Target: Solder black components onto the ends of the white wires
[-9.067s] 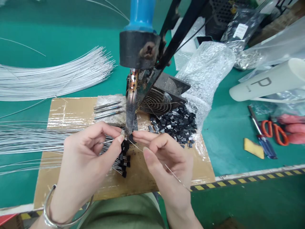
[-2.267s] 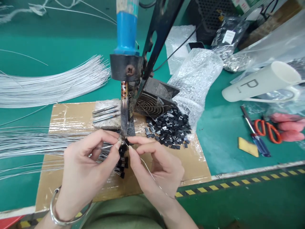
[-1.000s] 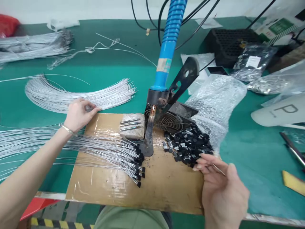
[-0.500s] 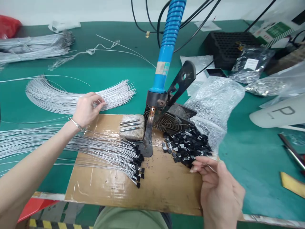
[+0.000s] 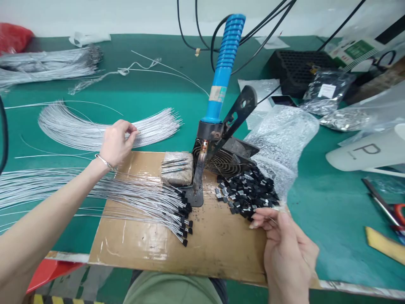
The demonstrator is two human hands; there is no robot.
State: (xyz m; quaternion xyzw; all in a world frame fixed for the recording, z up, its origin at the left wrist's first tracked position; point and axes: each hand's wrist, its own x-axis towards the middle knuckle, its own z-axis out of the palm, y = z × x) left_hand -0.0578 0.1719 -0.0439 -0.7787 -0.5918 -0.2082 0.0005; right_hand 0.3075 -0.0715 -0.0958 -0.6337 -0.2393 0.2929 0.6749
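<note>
The left hand (image 5: 116,143) reaches to the wires (image 5: 155,130), fingers narrow, grip unclear. The right hand (image 5: 288,249) pinches a strand (image 5: 272,220) near small parts (image 5: 248,190) that call for fingertip care.

The one view looks from the wearer's head, above and on the near side of the soldering iron (image 5: 218,90), facing forward and steeply down. It is close enough for the iron to stand tall near mid-picture, yet wide enough to take in the wearer's lap (image 5: 175,289) below the iron and a strip of pale wall (image 5: 126,17) beyond it.
</note>
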